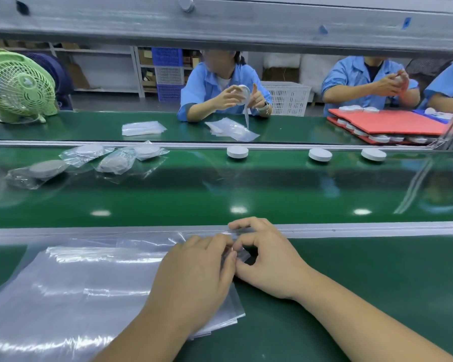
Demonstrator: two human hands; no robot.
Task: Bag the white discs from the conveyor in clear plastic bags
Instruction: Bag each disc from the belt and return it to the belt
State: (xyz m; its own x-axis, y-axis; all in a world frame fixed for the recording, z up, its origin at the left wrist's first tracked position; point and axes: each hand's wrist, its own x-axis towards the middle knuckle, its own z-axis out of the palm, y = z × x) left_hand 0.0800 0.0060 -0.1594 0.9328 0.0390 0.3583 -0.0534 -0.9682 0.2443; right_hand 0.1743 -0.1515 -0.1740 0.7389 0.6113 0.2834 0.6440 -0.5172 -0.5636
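Bagged discs (47, 168), bare discs (237, 152) on conveyor (220, 190)

**A:** what are the hands up to?
**B:** left hand (194, 273) and right hand (270, 262) both pinch a corner of the top clear bag (115, 270). Loose white discs (237, 152) sit on the conveyor (272, 189) beyond.

Single view, taken by a wide-angle camera worn on the head and directed forward and downward over the near green work surface (351, 296). The left hand (194, 273) and right hand (270, 262) are seen closest, at lower centre, meeting at the edge of the clear bags (76, 283). The conveyor belt (246, 189) is viewed square-on, crossing mid-frame from side to side. The seated workers (202, 87) opposite are faced from well apart, and their upper parts are cut off by the overhead rail (220, 27).
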